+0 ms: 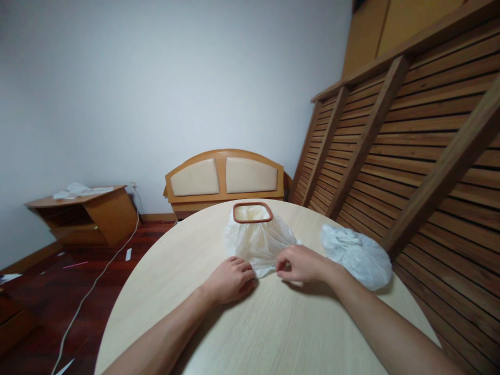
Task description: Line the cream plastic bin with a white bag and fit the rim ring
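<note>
A small bin with a brown rounded rim stands on the round table. A thin whitish plastic bag lines it, hanging over the outside and spreading onto the tabletop. My left hand rests low at the bag's near edge, fingers curled down on the plastic, their tips partly hidden. On the other side, my right hand pinches the bag's near right edge between thumb and forefinger. To the right of that hand lies a crumpled pale plastic bag.
The pale round table ends in a curved edge. Slatted wooden panels lean along the right. Behind are a padded headboard and, at left, a low wooden cabinet. A white cable runs across the floor.
</note>
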Demonstrator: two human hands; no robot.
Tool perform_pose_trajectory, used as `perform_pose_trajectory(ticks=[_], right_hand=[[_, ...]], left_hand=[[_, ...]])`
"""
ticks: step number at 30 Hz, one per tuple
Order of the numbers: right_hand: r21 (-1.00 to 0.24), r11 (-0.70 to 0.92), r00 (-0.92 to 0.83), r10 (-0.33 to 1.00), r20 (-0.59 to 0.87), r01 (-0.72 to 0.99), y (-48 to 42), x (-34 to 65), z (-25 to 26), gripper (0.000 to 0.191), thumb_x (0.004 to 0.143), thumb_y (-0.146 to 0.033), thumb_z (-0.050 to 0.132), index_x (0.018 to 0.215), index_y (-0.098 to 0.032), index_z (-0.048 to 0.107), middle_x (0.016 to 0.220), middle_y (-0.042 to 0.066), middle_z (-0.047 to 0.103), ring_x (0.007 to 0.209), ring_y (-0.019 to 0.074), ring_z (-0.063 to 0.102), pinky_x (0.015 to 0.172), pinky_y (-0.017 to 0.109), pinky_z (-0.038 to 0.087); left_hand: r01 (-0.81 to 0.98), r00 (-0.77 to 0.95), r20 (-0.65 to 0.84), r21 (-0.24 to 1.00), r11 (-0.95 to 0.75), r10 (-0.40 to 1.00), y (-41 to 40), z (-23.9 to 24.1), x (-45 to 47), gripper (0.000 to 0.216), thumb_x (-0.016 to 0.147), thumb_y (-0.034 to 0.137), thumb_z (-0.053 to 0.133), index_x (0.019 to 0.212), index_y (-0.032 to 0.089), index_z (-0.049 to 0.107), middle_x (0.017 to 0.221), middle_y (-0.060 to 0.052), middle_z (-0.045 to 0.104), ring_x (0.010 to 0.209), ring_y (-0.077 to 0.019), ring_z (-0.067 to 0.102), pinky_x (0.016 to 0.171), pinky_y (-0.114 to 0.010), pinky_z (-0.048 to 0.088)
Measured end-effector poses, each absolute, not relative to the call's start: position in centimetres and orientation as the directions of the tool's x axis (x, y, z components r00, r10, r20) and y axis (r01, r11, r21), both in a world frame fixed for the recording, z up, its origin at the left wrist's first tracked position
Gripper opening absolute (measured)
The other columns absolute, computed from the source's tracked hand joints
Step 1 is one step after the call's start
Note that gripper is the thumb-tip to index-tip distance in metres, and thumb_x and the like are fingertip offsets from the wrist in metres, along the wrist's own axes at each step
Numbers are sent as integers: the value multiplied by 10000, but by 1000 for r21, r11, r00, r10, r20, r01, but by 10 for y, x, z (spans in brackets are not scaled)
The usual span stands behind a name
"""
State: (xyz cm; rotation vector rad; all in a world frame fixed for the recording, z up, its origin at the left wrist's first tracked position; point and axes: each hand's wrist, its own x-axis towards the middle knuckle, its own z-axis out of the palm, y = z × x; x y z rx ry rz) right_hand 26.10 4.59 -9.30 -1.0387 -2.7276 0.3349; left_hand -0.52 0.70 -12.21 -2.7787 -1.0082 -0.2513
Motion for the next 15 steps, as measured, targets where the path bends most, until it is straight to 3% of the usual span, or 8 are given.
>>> perform_pose_trajectory(ticks=[4, 8, 12, 15], right_hand=[[-266, 607, -543, 792, 280, 749, 62, 276, -91, 192, 879, -266, 568, 839, -211, 747, 777, 44, 740, 683, 180, 634, 635, 283, 385], [-311, 541, -385, 810, 441, 781, 77, 288, -98, 203, 902, -295, 564, 1039, -179, 659, 1028, 97, 715, 931, 227, 655, 806, 316, 452], [-413, 478, -346, 869, 354, 776, 82, 295, -112, 393, 909, -330, 589, 1264, -165, 558, 1270, 159, 650, 1103, 271, 640, 921, 366, 467], [-430, 466, -404, 885, 232, 773, 82, 297, -121, 472, 873, -309, 630, 1312, -153, 553, 1314, 177, 636, 1145, 300, 632, 968, 401, 461]], left_hand=[[692, 709, 244, -56, -720, 662, 7, -123, -6, 298, 1009, 371, 462, 898, 218, 692, 917, -59, 711, 857, -182, 655, 815, -332, 478], [727, 647, 423, -91, -681, 634, 9, -118, -5, 296, 1019, 281, 426, 933, 204, 699, 1043, -81, 732, 938, -197, 658, 846, -356, 485], [793, 504, 660, -98, -601, 558, 18, -94, 0, 282, 1018, 255, 444, 1214, 235, 646, 1304, -89, 665, 1161, -236, 597, 989, -402, 464], [834, 402, 732, -44, -550, 550, 34, -73, 8, 363, 1021, 266, 448, 1364, 231, 560, 1425, -102, 588, 1265, -261, 533, 1074, -455, 429]])
